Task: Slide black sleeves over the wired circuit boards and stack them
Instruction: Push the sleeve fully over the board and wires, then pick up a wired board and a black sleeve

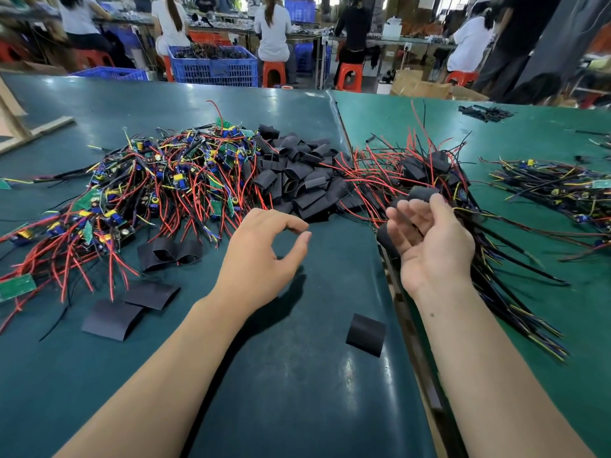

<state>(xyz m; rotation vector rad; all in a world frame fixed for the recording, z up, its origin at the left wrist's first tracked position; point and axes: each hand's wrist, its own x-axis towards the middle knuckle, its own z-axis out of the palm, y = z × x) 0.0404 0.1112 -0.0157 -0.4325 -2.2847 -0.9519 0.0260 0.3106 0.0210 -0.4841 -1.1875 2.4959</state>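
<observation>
Green table [297, 375]; board pile [158, 180] at ten o'clock, sleeves [297, 180] at twelve. Left hand [261, 259] and right hand [429, 246] loose, empty. Workers [272, 31] seated beyond.

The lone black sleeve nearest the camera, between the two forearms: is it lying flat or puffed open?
Flat. The lone black sleeve lies pressed against the table mat, with no open mouth showing.

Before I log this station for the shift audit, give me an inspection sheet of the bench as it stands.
Surface: green mat, two sheets meeting at a seam.
Job's things: bare wired boards heaped left; black sleeves piled centre; sleeved boards stacked right.
Clutter: loose flat sleeves near the arms.
Grippers: left hand curled, holding nothing; right hand palm up, open, beside the stack.
Cables: red, black and yellow leads splayed everywhere.
Surroundings: seated workers, blue crate, red stools.
</observation>
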